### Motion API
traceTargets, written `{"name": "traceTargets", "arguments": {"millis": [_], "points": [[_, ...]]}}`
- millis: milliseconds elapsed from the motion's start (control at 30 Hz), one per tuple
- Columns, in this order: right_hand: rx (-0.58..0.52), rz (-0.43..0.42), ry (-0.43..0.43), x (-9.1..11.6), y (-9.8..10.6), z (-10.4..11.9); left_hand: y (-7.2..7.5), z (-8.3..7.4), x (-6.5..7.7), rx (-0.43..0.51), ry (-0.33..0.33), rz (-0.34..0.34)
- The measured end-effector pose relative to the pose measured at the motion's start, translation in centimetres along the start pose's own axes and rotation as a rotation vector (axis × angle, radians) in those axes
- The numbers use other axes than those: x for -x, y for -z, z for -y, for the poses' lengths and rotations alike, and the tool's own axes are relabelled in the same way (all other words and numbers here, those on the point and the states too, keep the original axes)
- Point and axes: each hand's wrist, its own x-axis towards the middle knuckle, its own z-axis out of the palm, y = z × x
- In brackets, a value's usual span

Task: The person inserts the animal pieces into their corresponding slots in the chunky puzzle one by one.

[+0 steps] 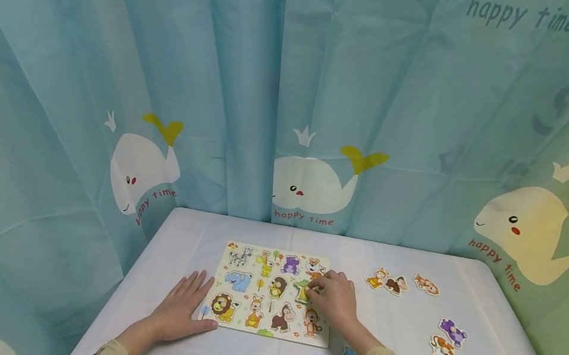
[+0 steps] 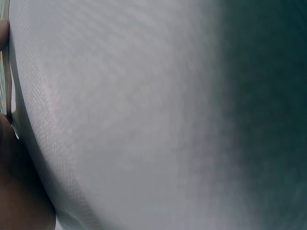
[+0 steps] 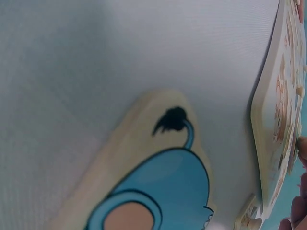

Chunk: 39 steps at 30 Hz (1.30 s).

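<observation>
A wooden animal puzzle board lies on the white table. My right hand pinches a green crocodile piece over the right part of the board's middle row. The piece looks slightly tilted against its spot; whether it sits inside is unclear. My left hand lies palm down with fingers spread, touching the board's left edge. Only slivers of that hand show in the left wrist view. Close to the right wrist camera is a blue elephant piece, partly behind my right sleeve in the head view.
Right of the board lie a kangaroo piece, a brown gorilla piece and a monkey piece. Nearer the right edge are a purple hippo piece and an orange tiger piece. A blue curtain hangs behind the table.
</observation>
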Motion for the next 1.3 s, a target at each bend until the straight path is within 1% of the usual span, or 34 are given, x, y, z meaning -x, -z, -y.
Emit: {"name": "traceTargets", "arguments": {"millis": [267,433,600,767,867,1033,1100,1233,1300], "points": [[0.004,-0.004,0.012,0.14,-0.39,-0.14,0.41,-0.25,-0.04,-0.015,0.028,0.052],[0.010,-0.005,0.016,0.16,-0.59,-0.25,0.45,-0.27,-0.04,-0.016,0.025,0.047],[0.014,-0.007,0.022,0.17,-0.67,-0.25,0.38,-0.29,0.11,-0.011,0.010,0.027],[0.009,-0.010,0.023,0.13,-0.68,-0.28,0.28,-0.20,-0.04,-0.003,0.009,0.027],[0.008,-0.006,0.021,0.11,-0.66,-0.28,-0.17,0.17,-0.16,-0.002,0.008,0.001],[0.009,0.001,0.018,0.06,-0.61,-0.19,-0.08,0.13,-0.16,-0.012,0.011,0.010],[0.009,0.002,0.019,0.04,-0.65,-0.20,0.18,-0.07,-0.09,-0.018,0.011,0.027],[0.007,0.004,0.019,0.07,-0.70,-0.16,0.11,-0.02,0.02,-0.019,0.005,0.021],[0.007,0.007,0.017,0.06,-0.73,-0.17,0.19,-0.07,0.06,-0.021,0.009,0.028]]}}
